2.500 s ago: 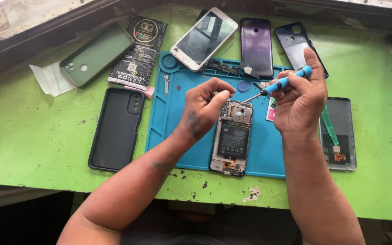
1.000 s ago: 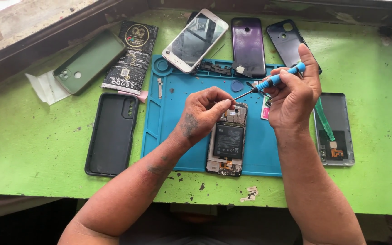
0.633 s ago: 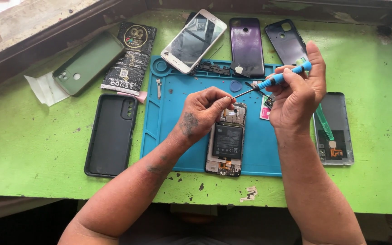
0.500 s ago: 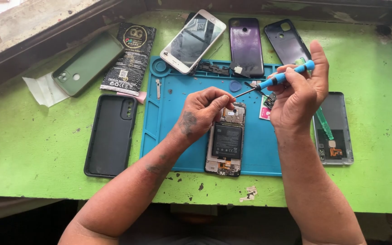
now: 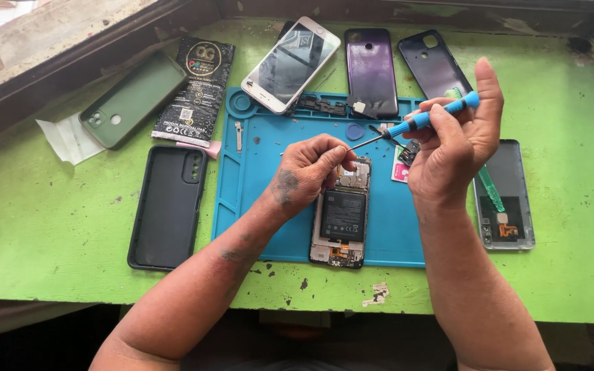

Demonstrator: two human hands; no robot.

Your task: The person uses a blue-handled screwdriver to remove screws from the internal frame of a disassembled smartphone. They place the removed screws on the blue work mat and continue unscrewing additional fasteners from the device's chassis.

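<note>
An opened phone (image 5: pixel 342 223) with its battery and circuit board showing lies on a blue repair mat (image 5: pixel 256 192). My left hand (image 5: pixel 307 172) rests on the phone's top end, fingers pinched together at the tip of the screwdriver. My right hand (image 5: pixel 455 148) holds a blue-handled screwdriver (image 5: pixel 421 122) slanted down to the left, its tip meeting my left fingertips just above the phone. Whether a screw sits between the fingers is hidden.
A black phone case (image 5: pixel 168 205) lies left of the mat, a green case (image 5: pixel 132 99) and a black packet (image 5: pixel 195 89) beyond it. At the back lie a white phone (image 5: pixel 291 63), a purple back cover (image 5: pixel 370 69) and a black cover (image 5: pixel 433 63). A screen panel (image 5: pixel 510 206) sits right.
My right hand has lifted a little with the screwdriver, and my left fingers stay at its tip. The view has shifted slightly.
</note>
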